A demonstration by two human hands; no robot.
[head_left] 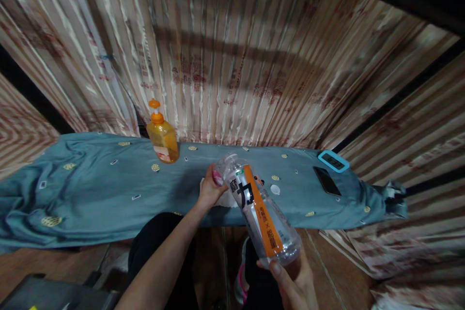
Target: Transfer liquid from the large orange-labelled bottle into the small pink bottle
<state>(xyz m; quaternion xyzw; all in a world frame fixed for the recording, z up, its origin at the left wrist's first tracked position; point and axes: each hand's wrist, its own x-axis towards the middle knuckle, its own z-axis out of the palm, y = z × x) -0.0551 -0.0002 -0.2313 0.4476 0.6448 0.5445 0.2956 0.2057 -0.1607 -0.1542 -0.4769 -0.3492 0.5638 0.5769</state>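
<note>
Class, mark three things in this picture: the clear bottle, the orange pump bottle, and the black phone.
clear bottle (259,210): head view, on its orange label stripe.
orange pump bottle (163,143): head view, on its body.
black phone (326,180): head view, on its screen.

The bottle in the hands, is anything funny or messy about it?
The clear bottle is tipped over on a slant with no cap on. A small white cap lies by itself on the blue cloth. The left hand touches the neck; the right hand holds the base. No spill shows.
</note>
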